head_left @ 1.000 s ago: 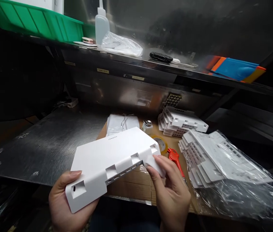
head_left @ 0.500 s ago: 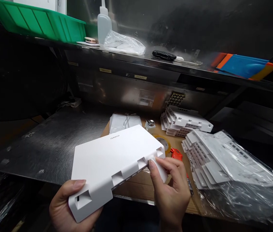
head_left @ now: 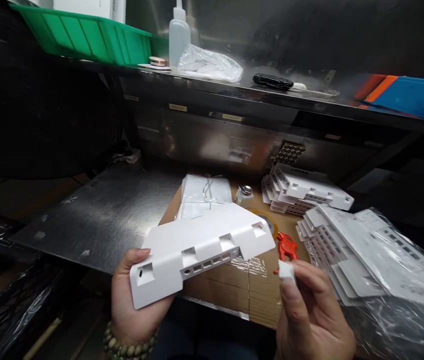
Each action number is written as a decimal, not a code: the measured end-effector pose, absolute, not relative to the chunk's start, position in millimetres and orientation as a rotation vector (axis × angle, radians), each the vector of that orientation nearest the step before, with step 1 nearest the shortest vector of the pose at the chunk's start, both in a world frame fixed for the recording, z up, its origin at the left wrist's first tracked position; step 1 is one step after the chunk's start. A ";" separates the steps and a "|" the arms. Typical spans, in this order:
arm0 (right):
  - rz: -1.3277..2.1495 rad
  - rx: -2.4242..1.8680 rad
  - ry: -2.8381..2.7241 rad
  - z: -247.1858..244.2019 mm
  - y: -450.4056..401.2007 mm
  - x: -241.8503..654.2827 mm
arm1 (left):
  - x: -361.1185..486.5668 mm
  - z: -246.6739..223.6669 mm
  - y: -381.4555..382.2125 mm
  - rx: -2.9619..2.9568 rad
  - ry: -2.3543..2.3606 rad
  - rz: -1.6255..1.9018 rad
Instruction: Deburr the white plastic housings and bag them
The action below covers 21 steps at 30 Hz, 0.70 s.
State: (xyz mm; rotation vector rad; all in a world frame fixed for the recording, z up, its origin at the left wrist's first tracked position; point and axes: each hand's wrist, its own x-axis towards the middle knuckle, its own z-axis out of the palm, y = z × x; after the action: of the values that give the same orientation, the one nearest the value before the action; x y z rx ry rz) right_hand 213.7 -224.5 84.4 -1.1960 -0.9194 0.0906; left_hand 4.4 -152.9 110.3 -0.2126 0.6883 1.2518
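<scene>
My left hand (head_left: 127, 302) grips the left end of a white plastic device housing (head_left: 200, 230), thumb on top and fingers underneath. The housing is tilted, with its edge of square recesses and a row of port openings facing me. Off its right end, my right hand (head_left: 315, 315) pinches a small white piece (head_left: 286, 271), which looks like folded cloth, between thumb and forefinger. The piece is apart from the housing. Just beyond that hand, a red tool (head_left: 287, 246) lies on the cardboard (head_left: 230, 290).
White housings (head_left: 309, 182) are stacked at the back right; bagged ones (head_left: 362, 250) lie nearer. Behind my housing are white bags (head_left: 206, 190), a metal-capped dispenser bottle (head_left: 245, 195) and a tape roll (head_left: 268, 223). A shelf above holds a green bin (head_left: 84, 37) and a squeeze bottle (head_left: 179, 37).
My right hand has drawn the white piece away from the housing's edge, rightward and down. The housing has tipped so its port row shows more. The view has shifted a little.
</scene>
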 end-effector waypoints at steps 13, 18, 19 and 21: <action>-0.025 -1.374 -1.335 77.4 -200.8 183.4 | 27.8 128.5 -166.0 -0.210 0.904 1.421; -0.042 -1.341 -1.400 78.9 -202.1 172.3 | 32.2 128.6 -166.7 -0.213 0.910 1.439; -0.025 -1.327 -1.428 81.3 -204.2 168.3 | 32.7 128.5 -166.1 -0.209 0.904 1.443; 0.079 -1.289 -1.463 87.3 -210.1 160.3 | 33.2 128.6 -165.0 -0.219 0.890 1.443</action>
State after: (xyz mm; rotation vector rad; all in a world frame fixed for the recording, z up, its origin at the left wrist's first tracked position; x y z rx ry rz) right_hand 160.3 -210.1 87.3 -1.2891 -1.4633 0.0793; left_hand 33.2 -165.0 128.6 -0.2186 0.8895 1.4430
